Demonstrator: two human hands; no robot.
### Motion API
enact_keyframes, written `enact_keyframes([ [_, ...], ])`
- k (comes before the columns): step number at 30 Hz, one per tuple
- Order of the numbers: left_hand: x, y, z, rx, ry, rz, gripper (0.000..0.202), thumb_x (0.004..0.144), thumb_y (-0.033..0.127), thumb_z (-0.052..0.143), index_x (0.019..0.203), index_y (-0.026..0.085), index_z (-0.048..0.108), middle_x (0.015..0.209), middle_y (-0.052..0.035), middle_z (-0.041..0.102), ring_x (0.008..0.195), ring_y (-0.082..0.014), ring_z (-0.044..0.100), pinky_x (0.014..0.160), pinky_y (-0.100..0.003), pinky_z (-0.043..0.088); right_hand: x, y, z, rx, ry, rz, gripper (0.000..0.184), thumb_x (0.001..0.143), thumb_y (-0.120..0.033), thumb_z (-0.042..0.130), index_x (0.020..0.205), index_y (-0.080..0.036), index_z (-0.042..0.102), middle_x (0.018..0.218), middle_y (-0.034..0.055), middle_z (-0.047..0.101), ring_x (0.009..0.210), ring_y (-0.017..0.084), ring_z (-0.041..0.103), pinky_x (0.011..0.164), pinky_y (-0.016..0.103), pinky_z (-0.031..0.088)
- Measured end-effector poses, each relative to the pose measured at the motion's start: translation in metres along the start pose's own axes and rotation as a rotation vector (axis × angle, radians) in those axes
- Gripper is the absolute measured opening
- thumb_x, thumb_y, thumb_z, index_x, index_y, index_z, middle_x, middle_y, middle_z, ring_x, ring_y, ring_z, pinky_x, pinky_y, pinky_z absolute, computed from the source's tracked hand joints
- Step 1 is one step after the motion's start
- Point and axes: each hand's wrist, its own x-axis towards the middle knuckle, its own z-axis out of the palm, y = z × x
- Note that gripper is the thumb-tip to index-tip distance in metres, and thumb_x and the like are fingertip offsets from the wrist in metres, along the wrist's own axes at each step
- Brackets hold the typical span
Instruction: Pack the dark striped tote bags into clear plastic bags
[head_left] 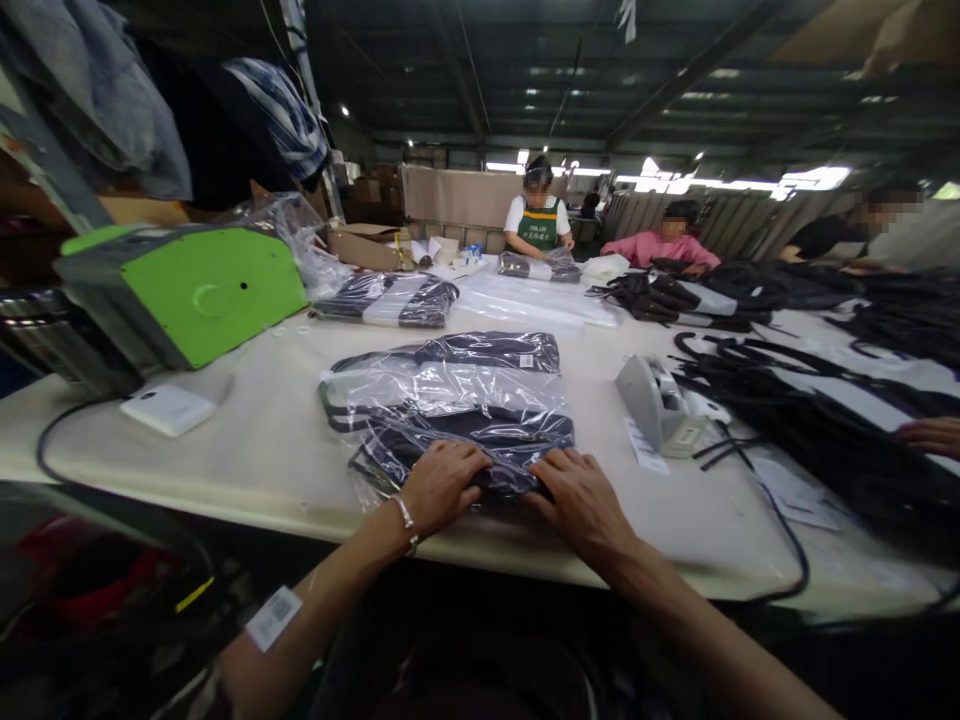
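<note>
Both left hand (442,485), right hand (579,500): fingers spread flat on bagged garment (450,395) | beside table (262,450) near edge

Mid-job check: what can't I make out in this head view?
Inside the bag: dark fabric, blurred by plastic glare.
The label: too small to read.
The left hand: curled fingers hide whether it grips the bag.
Under the right hand: bag covered by the palm.
The other hand: cut off by the right edge.

Pale table (262,440), bagged dark garments (450,400), green machine (195,290), white pad (169,408), grey dispenser (656,405), black straps (810,400)
</note>
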Motion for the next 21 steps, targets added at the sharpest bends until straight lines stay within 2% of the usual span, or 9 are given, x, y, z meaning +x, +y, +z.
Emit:
enact_keyframes([
  [4, 0.007, 0.010, 0.000, 0.165, 0.062, -0.033, 0.018, 0.080, 0.014, 0.064, 0.096, 0.020, 0.060, 0.099, -0.0044, 0.066, 0.097, -0.0244, 0.058, 0.085, -0.038, 0.042, 0.022, -0.007, -0.003, -0.090, -0.111, -0.030, 0.007, 0.083, -0.025, 0.068, 0.088, -0.020, 0.066, 0.093, 0.0058, 0.068, 0.091, 0.025, 0.059, 0.078, 0.035, 0.035],
  [6, 0.010, 0.013, -0.002, 0.225, 0.121, -0.029, 0.016, 0.080, 0.013, 0.062, 0.094, 0.019, 0.059, 0.095, -0.0046, 0.065, 0.093, -0.0242, 0.057, 0.081, -0.038, 0.041, 0.028, -0.008, -0.002, -0.137, -0.072, -0.052, 0.004, 0.085, -0.018, 0.061, 0.088, -0.019, 0.064, 0.090, 0.0063, 0.068, 0.086, 0.023, 0.059, 0.075, 0.034, 0.035],
  [9, 0.010, 0.015, -0.001, 0.252, 0.189, -0.032, 0.017, 0.081, 0.014, 0.062, 0.097, 0.019, 0.057, 0.097, -0.0044, 0.064, 0.092, -0.0238, 0.055, 0.080, -0.037, 0.040, 0.028, -0.008, 0.005, -0.193, 0.041, -0.109, 0.013, 0.089, -0.010, 0.052, 0.087, -0.018, 0.062, 0.088, 0.0067, 0.065, 0.084, 0.022, 0.058, 0.073, 0.033, 0.034],
  [11, 0.010, 0.014, 0.004, 0.253, 0.185, -0.035, 0.017, 0.083, 0.020, 0.063, 0.098, 0.020, 0.056, 0.098, -0.0049, 0.063, 0.092, -0.0244, 0.055, 0.079, -0.038, 0.039, 0.025, -0.005, 0.011, -0.167, 0.070, -0.120, 0.015, 0.089, -0.009, 0.051, 0.086, -0.019, 0.061, 0.088, 0.0060, 0.064, 0.084, 0.021, 0.057, 0.073, 0.032, 0.035],
  [13, 0.013, 0.014, 0.011, 0.271, 0.156, -0.031, 0.013, 0.086, 0.023, 0.061, 0.097, 0.019, 0.056, 0.097, -0.0061, 0.063, 0.092, -0.0251, 0.054, 0.078, -0.038, 0.039, 0.022, 0.000, 0.013, -0.092, 0.045, -0.086, 0.010, 0.088, -0.012, 0.055, 0.087, -0.019, 0.061, 0.091, 0.0047, 0.064, 0.086, 0.020, 0.057, 0.074, 0.030, 0.036],
  [15, 0.018, 0.013, 0.018, 0.302, 0.138, -0.027, 0.007, 0.089, 0.019, 0.055, 0.095, 0.018, 0.057, 0.095, -0.0070, 0.062, 0.091, -0.0252, 0.055, 0.076, -0.038, 0.039, 0.021, 0.008, 0.009, -0.042, -0.005, -0.033, 0.004, 0.085, -0.018, 0.061, 0.089, -0.021, 0.062, 0.093, 0.0036, 0.064, 0.088, 0.020, 0.057, 0.075, 0.029, 0.037],
  [17, 0.023, 0.012, 0.023, 0.323, 0.146, -0.022, 0.010, 0.090, 0.013, 0.050, 0.095, 0.018, 0.057, 0.093, -0.0070, 0.062, 0.090, -0.0247, 0.055, 0.075, -0.037, 0.039, 0.021, 0.015, 0.002, -0.055, -0.048, 0.008, 0.004, 0.083, -0.022, 0.064, 0.087, -0.022, 0.062, 0.092, 0.0032, 0.065, 0.089, 0.021, 0.057, 0.074, 0.030, 0.037],
  [21, 0.023, 0.008, 0.027, 0.365, 0.173, 0.045, 0.011, 0.093, 0.014, 0.048, 0.096, 0.019, 0.057, 0.091, -0.0056, 0.061, 0.088, -0.0239, 0.054, 0.073, -0.036, 0.039, 0.019, 0.019, -0.002, -0.152, -0.012, -0.034, 0.012, 0.082, -0.008, 0.059, 0.084, -0.020, 0.060, 0.088, 0.0040, 0.064, 0.085, 0.021, 0.056, 0.070, 0.030, 0.036],
])
